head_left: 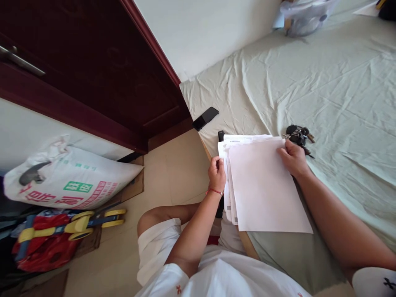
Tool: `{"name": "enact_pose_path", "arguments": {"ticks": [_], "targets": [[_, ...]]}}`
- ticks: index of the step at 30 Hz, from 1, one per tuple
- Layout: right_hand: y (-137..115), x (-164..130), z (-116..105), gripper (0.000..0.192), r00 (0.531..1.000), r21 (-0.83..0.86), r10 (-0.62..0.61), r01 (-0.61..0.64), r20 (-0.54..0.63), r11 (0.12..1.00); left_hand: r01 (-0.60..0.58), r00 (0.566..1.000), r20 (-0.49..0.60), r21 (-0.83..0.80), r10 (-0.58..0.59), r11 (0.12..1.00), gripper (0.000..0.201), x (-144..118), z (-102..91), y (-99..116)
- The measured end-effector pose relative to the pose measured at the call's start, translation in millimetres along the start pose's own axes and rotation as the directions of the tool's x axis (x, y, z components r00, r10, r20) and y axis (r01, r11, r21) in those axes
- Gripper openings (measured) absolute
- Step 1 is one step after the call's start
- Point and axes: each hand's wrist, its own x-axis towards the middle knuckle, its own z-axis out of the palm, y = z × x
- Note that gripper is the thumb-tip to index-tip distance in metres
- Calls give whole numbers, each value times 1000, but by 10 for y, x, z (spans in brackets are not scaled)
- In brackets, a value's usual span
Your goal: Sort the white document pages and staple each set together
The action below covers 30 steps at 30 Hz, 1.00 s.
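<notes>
The left hand [217, 173] pinches the left edge of a stack of papers [262, 185], seemingly squaring loose sheets, while the right hand [293, 159] grips the top right corner, steadying it over the bed [340, 90] edge. A bunch of keys [298, 135] lies just beyond the right fingers and a phone [205, 118] sits near the bed's corner.

Both hands grip a stack of white paper sheets [262, 185] on the pale green bedsheet [340, 82]: left hand [217, 173] at its left edge, right hand [293, 159] at the top right corner, beside a bunch of dark keys [298, 134]. A black phone [205, 118] lies near the bed's corner.
</notes>
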Motion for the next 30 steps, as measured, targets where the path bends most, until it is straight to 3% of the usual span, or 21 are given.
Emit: {"name": "enact_pose_path", "arguments": {"ticks": [8, 12, 15, 18, 22, 26, 30], "targets": [[-68, 18, 26, 21, 994, -159, 6, -23, -106, 987, 119, 993, -2, 31, -119, 992, 24, 28, 86, 33], [-92, 12, 24, 20, 994, -174, -1, -18, -109, 985, 60, 997, 49, 106, -66, 993, 13, 55, 111, 62], [-101, -1, 23, 19, 993, -169, 14, -34, -117, 985, 90, 995, 42, 41, -91, 995, 12, 53, 123, 64], [-102, -7, 28, 20, 985, -209, -3, -34, -173, 977, 111, 994, 23, -33, -111, 993, 16, 39, 109, 44], [-98, 9, 28, 13, 966, -283, -71, -3, -249, 959, 51, 998, 40, -42, -50, 998, 24, 19, 56, 20], [-83, 24, 2, 17, 987, -245, 36, -75, -159, 967, 46, 997, 55, 0, -46, 999, 28, 13, 30, 3], [-30, 29, 3, 19, 994, -146, 38, -53, -103, 988, 45, 999, 22, 96, -47, 994, 34, 14, 56, -7]]}}
